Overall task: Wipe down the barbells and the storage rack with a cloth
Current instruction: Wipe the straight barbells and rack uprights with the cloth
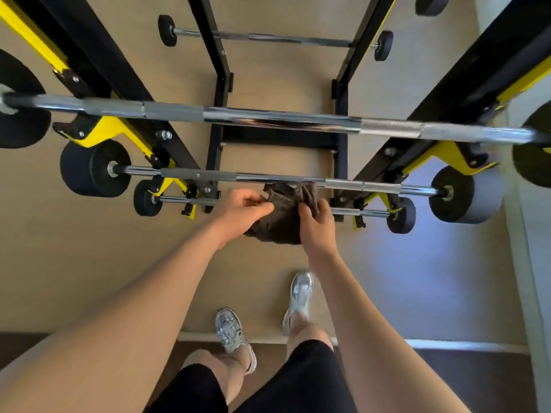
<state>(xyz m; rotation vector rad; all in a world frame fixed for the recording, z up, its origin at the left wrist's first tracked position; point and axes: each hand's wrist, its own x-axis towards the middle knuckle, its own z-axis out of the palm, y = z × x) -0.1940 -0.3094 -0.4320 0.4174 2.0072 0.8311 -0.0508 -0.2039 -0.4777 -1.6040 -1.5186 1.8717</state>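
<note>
Four bars cross the black-and-yellow rack (131, 84): a far bar (262, 37) at upper centre, a thick top bar (268, 119) across mid-frame, a second bar (208, 175) below it, and a small third bar (185, 200) lowest. Both hands hold the dark cloth (283, 219) at frame centre, just under the second bar. The left hand (243, 211) pinches its left edge and the right hand (317, 226) clutches its right side. Cloth and hands cover the third bar's middle. The frame edges cut off the top bar's plates. Shoes (231, 332) stand on the floor (89, 263) at lower centre.
</note>
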